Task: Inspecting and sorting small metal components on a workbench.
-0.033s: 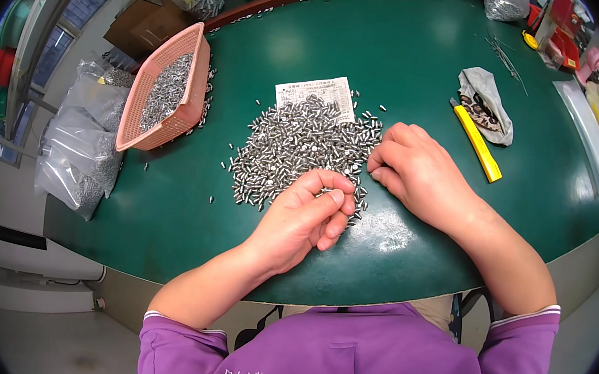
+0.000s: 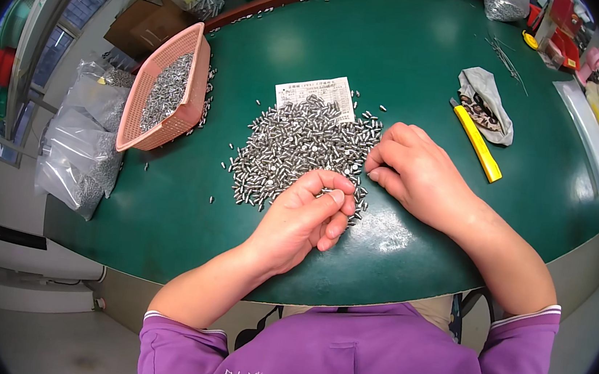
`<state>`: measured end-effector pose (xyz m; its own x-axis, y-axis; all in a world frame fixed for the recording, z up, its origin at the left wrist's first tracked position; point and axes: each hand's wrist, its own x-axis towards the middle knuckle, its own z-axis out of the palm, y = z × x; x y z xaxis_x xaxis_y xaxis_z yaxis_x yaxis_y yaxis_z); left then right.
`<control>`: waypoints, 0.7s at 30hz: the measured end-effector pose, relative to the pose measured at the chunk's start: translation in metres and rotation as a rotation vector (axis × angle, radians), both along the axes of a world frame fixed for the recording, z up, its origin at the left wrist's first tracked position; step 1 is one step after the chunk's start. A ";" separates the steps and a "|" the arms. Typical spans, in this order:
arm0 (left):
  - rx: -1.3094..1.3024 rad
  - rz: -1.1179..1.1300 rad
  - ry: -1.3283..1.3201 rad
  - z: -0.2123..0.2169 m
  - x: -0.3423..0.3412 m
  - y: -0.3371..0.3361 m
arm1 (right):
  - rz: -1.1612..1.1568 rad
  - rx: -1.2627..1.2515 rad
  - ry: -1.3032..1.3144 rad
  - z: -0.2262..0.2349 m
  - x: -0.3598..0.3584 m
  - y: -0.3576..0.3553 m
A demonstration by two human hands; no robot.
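Bullet-shaped metal pins (image 2: 281, 149) heaped beyond the left hand (image 2: 296, 219) and left of the right hand (image 2: 421, 174), digits drawn close on both, cannot tell whether gripping; presumably light, rigid, slick, best pinched across cylindrical flanks.

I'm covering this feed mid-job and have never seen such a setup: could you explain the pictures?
There's no machine: these are a person's bare hands, seen from above by a head-worn fisheye camera, so straight edges bend. On the green table lies a pile of small metal parts, partly covering a printed sheet. A pink basket of similar parts stands left; a yellow cutter lies right. The left hand is curled at the pile's near edge, the right hand at its right edge. Whether either holds a part is unclear.
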<state>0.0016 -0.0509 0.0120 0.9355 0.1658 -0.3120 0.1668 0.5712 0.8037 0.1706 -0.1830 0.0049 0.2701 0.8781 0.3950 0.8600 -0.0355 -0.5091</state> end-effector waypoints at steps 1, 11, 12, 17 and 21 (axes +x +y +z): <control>0.004 0.017 0.016 0.000 0.000 -0.001 | 0.028 0.042 0.075 0.001 -0.002 0.001; 0.033 -0.047 -0.013 -0.001 0.000 0.000 | 0.177 0.241 0.080 0.011 -0.012 0.004; 0.000 -0.043 -0.032 -0.002 0.001 0.001 | 0.122 0.236 0.080 0.011 -0.010 0.004; -0.063 -0.047 -0.053 -0.001 0.001 0.003 | -0.093 0.234 -0.053 0.003 0.011 0.003; -0.066 -0.044 -0.036 -0.002 0.000 0.004 | -0.149 0.120 -0.096 -0.016 0.024 0.008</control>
